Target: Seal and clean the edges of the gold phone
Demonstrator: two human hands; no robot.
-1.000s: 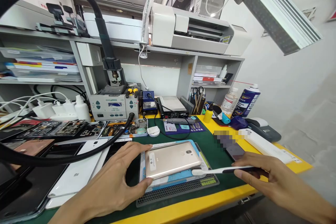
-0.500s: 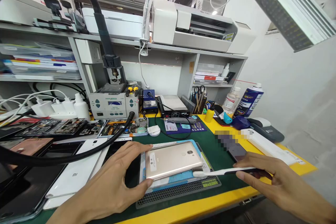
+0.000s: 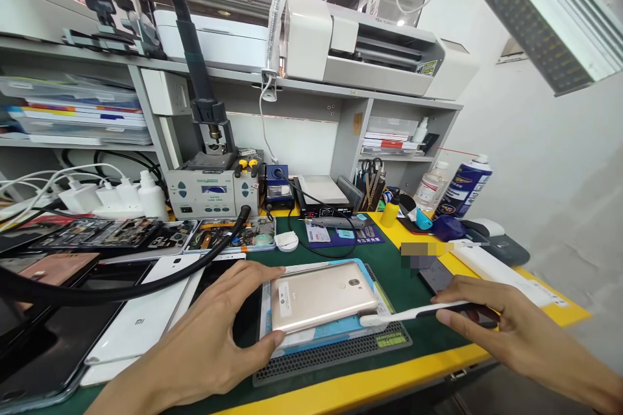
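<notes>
Toothbrush (image 3: 413,314) is pinched in the right grip (image 3: 509,316), gold phone (image 3: 321,296) in the left grip (image 3: 219,324).

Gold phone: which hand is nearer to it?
Left: the left hand holds the left end of the gold phone; the right hand sits to its right, holding a brush.

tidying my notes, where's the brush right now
In the head view, the brush is right of centre, held in the right hand, its head beside the near right corner of the gold phone.
</notes>
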